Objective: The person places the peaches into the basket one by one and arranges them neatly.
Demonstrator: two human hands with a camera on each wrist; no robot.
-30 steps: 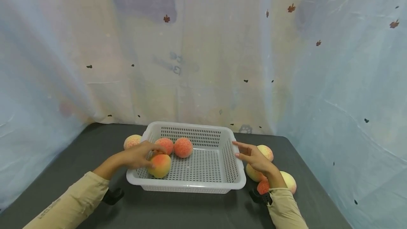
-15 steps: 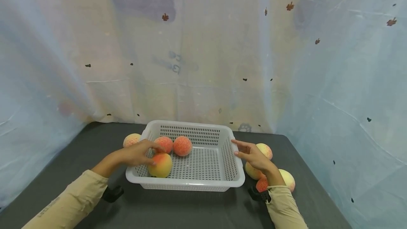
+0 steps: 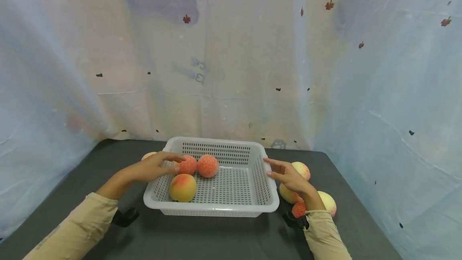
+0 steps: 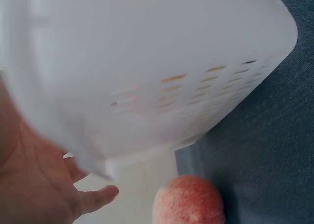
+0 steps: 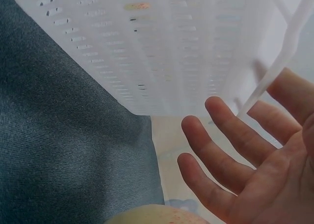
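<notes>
In the head view my left hand (image 3: 153, 167) reaches over the left rim of a white slotted plastic basket (image 3: 213, 208), holding nothing. Its fingers are spread loosely beside a red peach (image 3: 188, 165). Just below the hand a yellow-red peach (image 3: 183, 188) lies on the basket floor, and a second red peach (image 3: 207, 166) sits to the right. At the opposite side my right hand (image 3: 288, 177) rests its fingertips at the right rim, fingers relaxed. In the right wrist view several fingers (image 5: 216, 170) extend loosely outside the slotted wall.
One peach (image 4: 189, 202) lies on the dark table (image 3: 209, 240) outside the basket's left wall. Right of the basket, partly behind the right hand and forearm, are several more, including a pale peach (image 3: 327, 203) and a small red one (image 3: 298, 209). A patterned plastic sheet (image 3: 231, 71) hangs behind.
My left hand has let go of the yellow-red peach and moved slightly up and away from it. The peach stays in the basket's front left. The right hand holds its place at the rim.
</notes>
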